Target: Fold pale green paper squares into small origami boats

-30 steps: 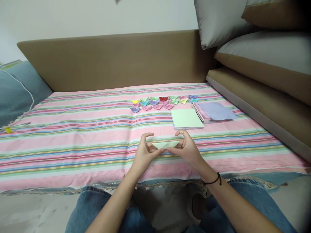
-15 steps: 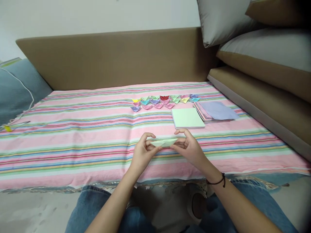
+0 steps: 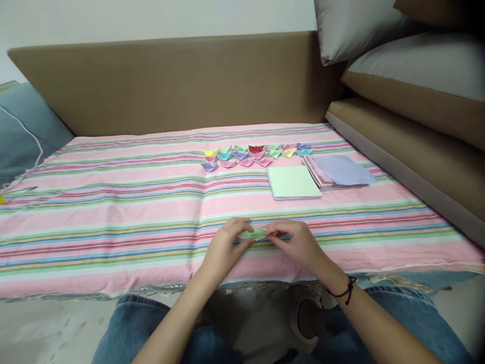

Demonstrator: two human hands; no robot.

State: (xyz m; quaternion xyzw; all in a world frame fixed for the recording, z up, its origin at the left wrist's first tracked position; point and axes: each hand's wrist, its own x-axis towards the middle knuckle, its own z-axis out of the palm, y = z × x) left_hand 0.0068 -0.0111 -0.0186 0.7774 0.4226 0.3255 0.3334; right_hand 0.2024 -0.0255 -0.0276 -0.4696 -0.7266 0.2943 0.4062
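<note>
A small folded piece of pale green paper (image 3: 254, 233) is held between my two hands above the striped cloth. My left hand (image 3: 228, 245) grips its left end, the fingers curled over it and the thumb below. At its right end my right hand (image 3: 293, 240) pinches the paper between thumb and fingertips. Beyond my hands lies a square stack of paper with a light green sheet (image 3: 293, 182) on top. Several small folded paper boats in many colours, one of them a red boat (image 3: 256, 149), stand in rows farther back.
A fanned pile of paper with a lavender sheet (image 3: 343, 170) on top lies right of the green stack. Brown and grey cushions (image 3: 413, 71) rise at the right. A brown backrest (image 3: 182, 86) borders the striped cloth (image 3: 151, 212). A white cable (image 3: 28, 132) hangs at the left.
My fingers have closed in more around the green paper, which now shows less between them. Both hands are slightly lower in view, and the camera view has shifted a little.
</note>
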